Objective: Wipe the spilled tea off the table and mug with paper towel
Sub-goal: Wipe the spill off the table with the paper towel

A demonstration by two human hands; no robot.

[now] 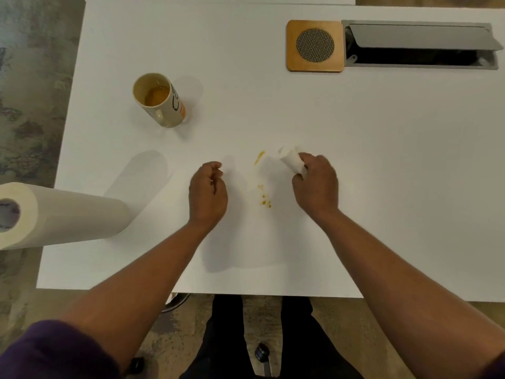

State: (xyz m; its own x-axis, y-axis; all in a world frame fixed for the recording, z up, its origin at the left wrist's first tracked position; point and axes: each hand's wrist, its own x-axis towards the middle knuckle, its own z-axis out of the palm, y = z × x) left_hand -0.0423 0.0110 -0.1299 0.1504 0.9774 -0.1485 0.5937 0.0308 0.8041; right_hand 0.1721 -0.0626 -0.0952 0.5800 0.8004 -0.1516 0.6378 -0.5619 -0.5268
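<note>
**A:** Head view. What is shown on the table (355,187)?

**B:** A wad of paper towel (291,160) is gripped in the curled fingers of the right hand (315,184), a little in from the near edge, around the middle of the table. Two tea marks are seen just left of it: a streak (259,157) beside the wad's tip, and a patch of small drops (265,198) nearer the near edge, between the two hands. The left hand (208,191) is loosely curled and nothing is held in it.

**A:** And the mug (161,101)?

**B:** It is stood upright toward the far left of the table, well apart from both hands, with some tea left in the bottom. Any tea on its outside cannot be made out. A paper towel roll (54,214) is stood at the near left edge; a wooden coaster (314,45) and a cable hatch (420,45) are set near the far right corner.

**A:** How is the step best done?

**B:** The wad is probably best pressed flat onto the streak and drawn toward the near edge through the drops, so that both marks are taken in one pass. Blotting is to be preferred to scrubbing, so the tea is not smeared. A clean face of the wad should be kept for the mug, which can be steadied by the free left hand, since it could tip.
</note>
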